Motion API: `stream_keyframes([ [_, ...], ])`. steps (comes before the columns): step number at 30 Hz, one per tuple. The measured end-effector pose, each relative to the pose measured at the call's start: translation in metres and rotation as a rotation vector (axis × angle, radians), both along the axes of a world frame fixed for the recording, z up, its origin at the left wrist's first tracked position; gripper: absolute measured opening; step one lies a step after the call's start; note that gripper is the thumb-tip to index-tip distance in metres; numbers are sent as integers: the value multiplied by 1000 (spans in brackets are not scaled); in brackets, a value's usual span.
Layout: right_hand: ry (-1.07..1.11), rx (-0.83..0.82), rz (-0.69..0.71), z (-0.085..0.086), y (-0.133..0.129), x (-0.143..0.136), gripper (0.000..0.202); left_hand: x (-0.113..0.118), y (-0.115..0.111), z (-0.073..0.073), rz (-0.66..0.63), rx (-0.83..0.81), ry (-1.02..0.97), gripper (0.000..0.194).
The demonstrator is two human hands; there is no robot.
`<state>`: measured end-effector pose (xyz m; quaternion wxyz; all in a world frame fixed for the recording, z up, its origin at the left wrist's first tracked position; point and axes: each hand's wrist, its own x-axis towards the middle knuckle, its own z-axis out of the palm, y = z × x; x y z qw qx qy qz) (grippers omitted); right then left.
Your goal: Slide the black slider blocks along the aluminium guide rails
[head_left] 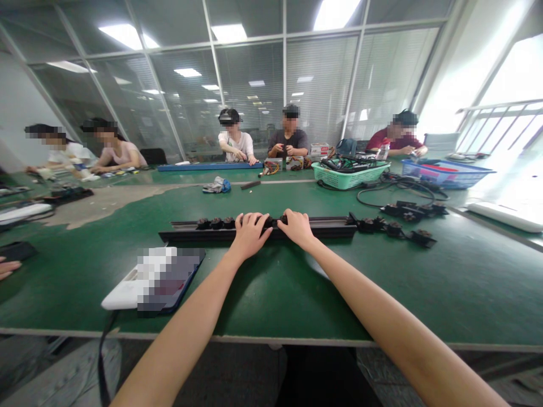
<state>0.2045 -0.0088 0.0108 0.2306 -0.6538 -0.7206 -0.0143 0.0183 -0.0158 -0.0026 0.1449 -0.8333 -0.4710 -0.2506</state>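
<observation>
black rail [276, 235], frame centre | left hand [250, 233], right hand [298, 227] over it, fingers half-curled, actual grip can't tell | probably stiff, lightish, slick; best held near both ends

The green tabletop [382, 288] is smooth with a soft sheen, dull over a greyish patch [102, 206]. The long black rail [335, 232] looks like satin-finish metal. The green basket [345, 181] and blue basket [449, 178] are plastic. A crumpled cloth [216, 185] looks matt; the glass partition [250, 68] is glossy.
</observation>
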Motion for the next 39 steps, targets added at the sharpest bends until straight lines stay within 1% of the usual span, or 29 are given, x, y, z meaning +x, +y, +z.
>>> stream_keyframes([
  [18, -37, -3, -12, 2, -4, 0, 27, 0, 0, 0, 2, 7, -3, 47],
  [39, -84, 62, -59, 2, -10, 1, 28, 1, 1, 0, -3, 0, 2, 49],
])
